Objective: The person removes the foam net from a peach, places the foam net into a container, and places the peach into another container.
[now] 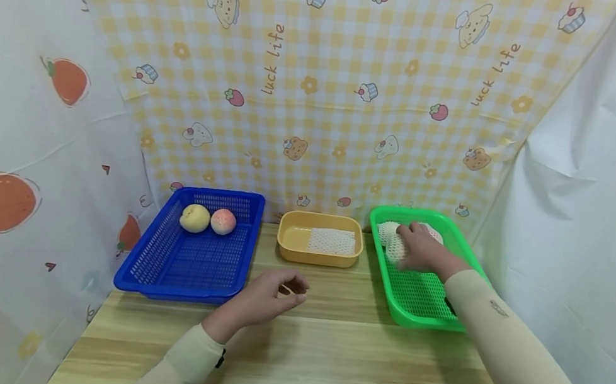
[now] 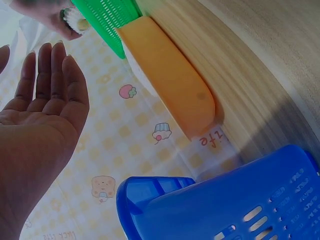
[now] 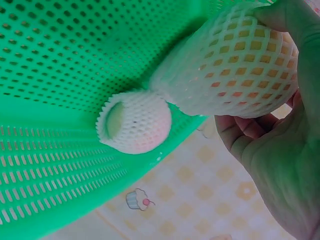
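My right hand (image 1: 422, 249) grips a peach in a white foam net (image 3: 245, 65), thumb on one side and fingers on the other, inside the green basket (image 1: 399, 313). Beside it in the right wrist view lies another netted peach (image 3: 140, 122), its yellowish end showing through the net's opening. The head view has a further netted peach (image 1: 433, 233) partly hidden behind the hand. My left hand (image 1: 271, 299) hovers over the table's middle, holding nothing; its fingers look loosely extended in the left wrist view.
On the left stands a blue basket (image 1: 182, 293) with a yellow peach (image 1: 195, 218) and a pinkish peach (image 1: 223, 221). Between the baskets sits a small orange-yellow tray (image 1: 292, 255) with a white foam net (image 1: 332, 241) in it. Patterned cloth (image 1: 321, 124) hangs behind.
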The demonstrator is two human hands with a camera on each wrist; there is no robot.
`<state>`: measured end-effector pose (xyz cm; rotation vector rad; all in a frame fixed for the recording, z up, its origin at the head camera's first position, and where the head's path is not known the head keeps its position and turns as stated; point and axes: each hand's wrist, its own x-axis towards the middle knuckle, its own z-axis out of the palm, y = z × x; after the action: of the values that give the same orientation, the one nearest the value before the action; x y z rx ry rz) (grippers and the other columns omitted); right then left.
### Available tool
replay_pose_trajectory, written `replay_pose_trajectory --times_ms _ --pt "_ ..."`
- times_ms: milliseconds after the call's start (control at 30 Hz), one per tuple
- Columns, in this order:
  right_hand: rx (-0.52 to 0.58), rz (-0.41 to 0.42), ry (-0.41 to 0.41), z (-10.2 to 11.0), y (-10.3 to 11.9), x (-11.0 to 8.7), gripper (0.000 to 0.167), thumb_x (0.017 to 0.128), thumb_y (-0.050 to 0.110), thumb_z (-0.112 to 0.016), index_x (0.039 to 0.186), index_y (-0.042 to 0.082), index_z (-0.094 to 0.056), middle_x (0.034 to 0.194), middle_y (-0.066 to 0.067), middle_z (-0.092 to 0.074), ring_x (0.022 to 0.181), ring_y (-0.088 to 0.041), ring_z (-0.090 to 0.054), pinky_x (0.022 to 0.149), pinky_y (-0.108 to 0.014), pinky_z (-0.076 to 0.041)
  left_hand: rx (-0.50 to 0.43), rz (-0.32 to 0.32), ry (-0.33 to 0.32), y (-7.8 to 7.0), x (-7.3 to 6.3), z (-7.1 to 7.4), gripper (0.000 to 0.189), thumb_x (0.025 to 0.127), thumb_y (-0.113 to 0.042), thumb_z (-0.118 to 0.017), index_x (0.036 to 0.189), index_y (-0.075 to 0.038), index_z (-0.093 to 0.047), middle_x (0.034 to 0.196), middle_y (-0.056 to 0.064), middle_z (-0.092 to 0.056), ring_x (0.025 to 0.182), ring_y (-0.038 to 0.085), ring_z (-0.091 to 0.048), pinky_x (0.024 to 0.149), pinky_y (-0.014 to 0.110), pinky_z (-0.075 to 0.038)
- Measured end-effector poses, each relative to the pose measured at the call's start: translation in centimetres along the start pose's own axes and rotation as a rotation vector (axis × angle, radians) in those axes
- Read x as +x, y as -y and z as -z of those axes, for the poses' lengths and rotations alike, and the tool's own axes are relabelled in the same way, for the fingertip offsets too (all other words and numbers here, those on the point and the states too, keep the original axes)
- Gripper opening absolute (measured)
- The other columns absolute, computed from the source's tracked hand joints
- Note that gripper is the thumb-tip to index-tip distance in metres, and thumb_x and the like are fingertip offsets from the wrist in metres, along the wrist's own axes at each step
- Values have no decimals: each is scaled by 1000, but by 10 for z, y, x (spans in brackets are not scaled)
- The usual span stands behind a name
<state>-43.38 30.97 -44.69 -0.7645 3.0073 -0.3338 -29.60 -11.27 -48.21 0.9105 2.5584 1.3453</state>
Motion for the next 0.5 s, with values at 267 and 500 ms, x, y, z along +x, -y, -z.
replay_pose_trajectory --times_ms 267,500 --pt "32 11 -80 16 11 -7 82 78 13 -87 151 0 -51 119 -19 -48 99 -32 -47 73 -43 -49 -2 9 -10 -1 0 2 18 112 -25 -69 127 -17 -75 120 -2 -75 112 15 -70 98 43 -59" --pt "45 71 -112 29 38 -16 82 77 16 -89 150 6 -52 123 -18 -50 102 -32 -50 74 -42 -51 -4 23 -16 0 -1 4 20 112 -27 -69 128 -17 -76 119 -5 -75 113 14 -70 99 43 -58"
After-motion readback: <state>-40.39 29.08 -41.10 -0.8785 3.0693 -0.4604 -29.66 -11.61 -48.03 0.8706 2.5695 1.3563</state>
